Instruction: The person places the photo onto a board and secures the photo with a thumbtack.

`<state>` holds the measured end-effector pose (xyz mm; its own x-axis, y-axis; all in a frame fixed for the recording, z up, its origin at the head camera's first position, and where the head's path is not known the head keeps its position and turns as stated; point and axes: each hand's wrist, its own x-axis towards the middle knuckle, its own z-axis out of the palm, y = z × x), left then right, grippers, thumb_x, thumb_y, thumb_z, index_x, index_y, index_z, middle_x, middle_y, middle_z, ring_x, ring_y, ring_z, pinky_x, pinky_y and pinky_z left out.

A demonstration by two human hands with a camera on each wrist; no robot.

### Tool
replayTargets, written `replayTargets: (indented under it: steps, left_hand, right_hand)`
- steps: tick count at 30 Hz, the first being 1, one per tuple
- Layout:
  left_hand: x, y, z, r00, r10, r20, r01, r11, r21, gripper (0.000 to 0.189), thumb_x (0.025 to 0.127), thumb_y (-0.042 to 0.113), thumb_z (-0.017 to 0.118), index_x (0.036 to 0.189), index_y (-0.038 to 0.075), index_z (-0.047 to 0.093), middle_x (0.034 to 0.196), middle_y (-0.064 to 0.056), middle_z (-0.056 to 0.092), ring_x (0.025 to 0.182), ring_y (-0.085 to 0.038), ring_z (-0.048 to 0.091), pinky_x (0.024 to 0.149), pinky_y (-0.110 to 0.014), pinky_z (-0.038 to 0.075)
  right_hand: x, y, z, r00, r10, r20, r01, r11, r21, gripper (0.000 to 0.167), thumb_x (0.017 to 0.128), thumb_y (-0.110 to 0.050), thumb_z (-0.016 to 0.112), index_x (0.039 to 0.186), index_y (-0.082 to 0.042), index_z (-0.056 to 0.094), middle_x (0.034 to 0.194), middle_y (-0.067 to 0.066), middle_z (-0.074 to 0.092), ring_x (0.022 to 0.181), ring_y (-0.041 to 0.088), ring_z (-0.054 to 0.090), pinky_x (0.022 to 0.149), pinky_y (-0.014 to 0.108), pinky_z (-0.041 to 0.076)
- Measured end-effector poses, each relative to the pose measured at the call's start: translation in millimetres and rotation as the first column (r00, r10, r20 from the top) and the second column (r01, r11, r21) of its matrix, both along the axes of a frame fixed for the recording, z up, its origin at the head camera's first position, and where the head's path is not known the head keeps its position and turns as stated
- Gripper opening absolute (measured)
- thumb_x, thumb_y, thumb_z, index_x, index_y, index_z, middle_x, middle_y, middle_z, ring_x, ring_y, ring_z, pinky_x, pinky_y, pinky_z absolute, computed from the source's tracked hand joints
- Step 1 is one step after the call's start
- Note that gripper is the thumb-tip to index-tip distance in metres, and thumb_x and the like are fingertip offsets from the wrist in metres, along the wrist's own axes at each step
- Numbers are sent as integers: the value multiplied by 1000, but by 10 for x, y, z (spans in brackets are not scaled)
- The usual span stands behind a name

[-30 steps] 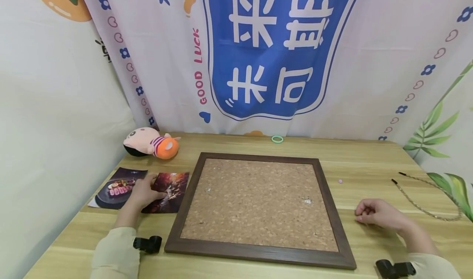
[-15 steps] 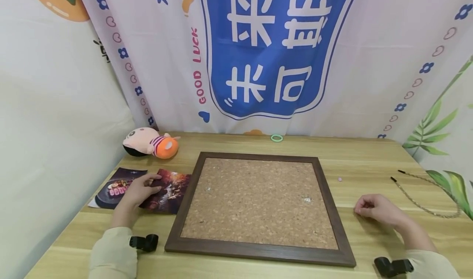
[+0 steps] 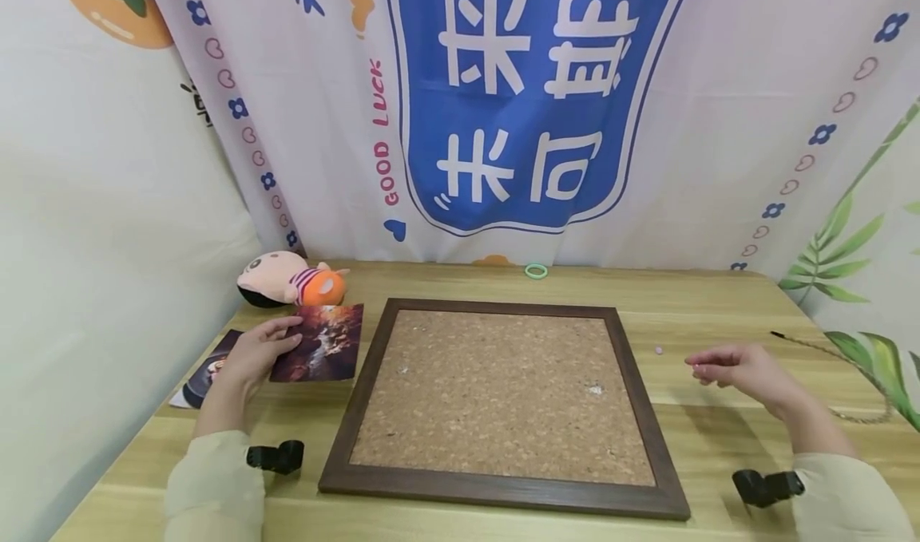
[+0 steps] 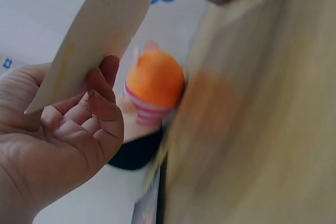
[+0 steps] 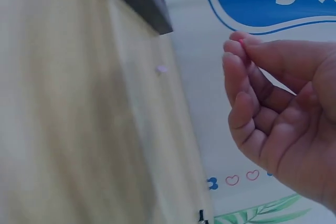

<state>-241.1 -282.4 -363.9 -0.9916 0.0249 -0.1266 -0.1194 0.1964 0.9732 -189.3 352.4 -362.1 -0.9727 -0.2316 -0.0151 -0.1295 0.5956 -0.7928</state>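
Note:
My left hand (image 3: 251, 356) pinches a dark photo print (image 3: 327, 344) of red and orange scenery by its left edge, lifted off the table. The left wrist view shows the print's pale back (image 4: 102, 32), slightly bowed, with fingers curled behind it. A second photo print (image 3: 204, 374) of a plate of food lies on the table, partly covered by my left forearm. My right hand (image 3: 747, 374) is raised right of the framed cork board (image 3: 496, 402). Its thumb and fingertips pinch a tiny pink-red thing (image 5: 241, 42), mostly hidden between them.
A plush doll (image 3: 291, 280) lies at the back left, close behind the prints. A green ring (image 3: 535, 271) sits near the back edge. Right of the board are a small pinkish piece (image 3: 659, 351) and a braided cord (image 3: 858, 419). Curtains close off the back.
My left hand has picked up the scenery print and raised it from the table, tilting it up. My right hand has risen off the table, away from me.

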Motion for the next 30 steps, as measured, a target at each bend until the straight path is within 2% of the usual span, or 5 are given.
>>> replayTargets:
  steps: [6,10,18,25,30]
  left_hand:
    - [-91,252,110,1000,-28,-15,28,998,53,50,88,12,51,132,1,30,139,-21,11,118,-31,25,73,-21,42]
    - [-180,498,141,997,-64,-34,66,994,82,49,87,4,48,132,-3,28,134,-23,19,112,-26,33,74,-21,42]
    - [-377,1034,111,984,-175,-22,176,979,105,47,84,-5,46,130,-2,33,127,-22,31,94,-15,46,71,-23,42]
    - [-507,1486,43,974,-226,-31,227,972,61,46,82,-5,51,126,2,41,127,-19,36,106,-22,41,79,-32,40]
    - [-538,1819,49,950,-304,-64,306,952,23,45,81,-5,52,125,1,43,101,-14,52,80,-15,53,74,-36,44]
  right_hand:
    - [-123,-114,140,998,-60,8,60,998,13,47,86,-26,54,114,11,49,99,21,58,82,14,56,77,42,40]
    - [-208,-203,192,997,-80,-4,80,997,-6,50,86,-30,52,117,10,47,102,23,56,84,13,55,80,45,37]
    - [-391,-311,252,985,-142,-100,137,989,-53,42,88,-21,50,114,12,48,97,14,61,77,4,56,71,23,43]
    - [-534,-477,306,974,-202,-100,192,976,-98,43,87,-30,51,110,6,51,90,2,60,79,12,54,70,25,43]
    - [-667,-667,357,968,-205,-146,186,974,-133,39,85,-29,55,104,6,55,85,3,60,75,12,53,68,26,43]
